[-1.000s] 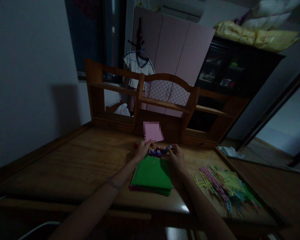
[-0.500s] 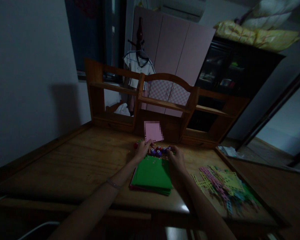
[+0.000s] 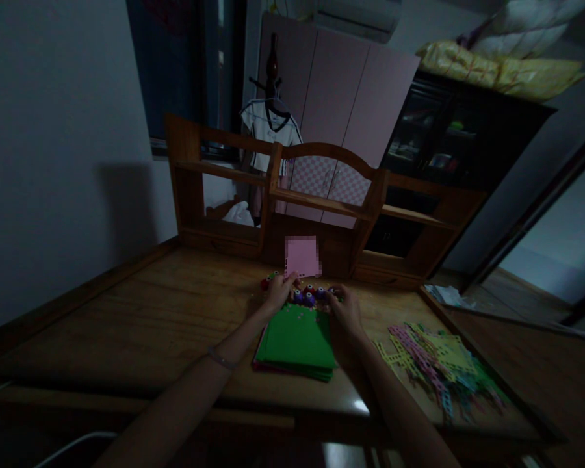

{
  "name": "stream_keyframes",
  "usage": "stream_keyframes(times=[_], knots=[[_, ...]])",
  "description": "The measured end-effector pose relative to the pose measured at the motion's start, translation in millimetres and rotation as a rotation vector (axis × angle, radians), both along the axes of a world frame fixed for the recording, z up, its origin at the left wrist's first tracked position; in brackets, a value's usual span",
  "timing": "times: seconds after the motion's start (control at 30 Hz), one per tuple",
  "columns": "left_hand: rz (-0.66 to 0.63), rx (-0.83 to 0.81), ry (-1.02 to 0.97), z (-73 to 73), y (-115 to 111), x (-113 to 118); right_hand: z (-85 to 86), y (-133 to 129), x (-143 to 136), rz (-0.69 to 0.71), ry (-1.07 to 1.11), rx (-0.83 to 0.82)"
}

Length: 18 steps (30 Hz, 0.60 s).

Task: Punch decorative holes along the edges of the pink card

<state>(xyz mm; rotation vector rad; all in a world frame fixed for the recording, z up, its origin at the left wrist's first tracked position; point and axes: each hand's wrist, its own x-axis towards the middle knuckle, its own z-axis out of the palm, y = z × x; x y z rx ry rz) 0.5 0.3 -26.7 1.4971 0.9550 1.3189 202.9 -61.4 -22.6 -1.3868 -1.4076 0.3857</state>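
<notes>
Brown wood forms the tabletop (image 3: 175,318), which reaches far out to the left of the green stack (image 3: 299,341), the landmark for everything here. Just past the stack's far left corner sits a small red and green piece (image 3: 267,283), partly behind the left hand (image 3: 279,296). That hand is at the stack's far left corner, thumb and fingers closed together on the near edge of a pink sheet (image 3: 302,258). The sheet is held up beyond the stack's far edge, with small holes along its left and lower sides. It looks nearly square, so no long axis stands out, and its right edge is blurred. The left hand, which grips it, is the nearer; from the right hand (image 3: 345,307) the sheet lies to the left and farther off.

Between the hands, along the stack's far edge, small purple punches (image 3: 309,299) are grouped with a red punch (image 3: 310,288), pale paper bits (image 3: 301,316) scattered near them. The right hand is at the stack's far right corner, fingers bent over the rightmost purple piece; whether they clamp it or merely touch it, I cannot tell. Well right of the stack lies a heap of perforated strips (image 3: 433,364) in pink, yellow, blue and green. Pale rings mark the punch tops, but no brand, label or writing can be read.
</notes>
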Motion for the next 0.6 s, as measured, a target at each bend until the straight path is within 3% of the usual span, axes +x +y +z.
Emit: stream_keyframes(times=[0.6], knots=[[-0.048, -0.008, 0.041, -5.8, 4.7, 1.0, 0.5, -1.2, -0.2, -0.047, -0.179, -0.032]])
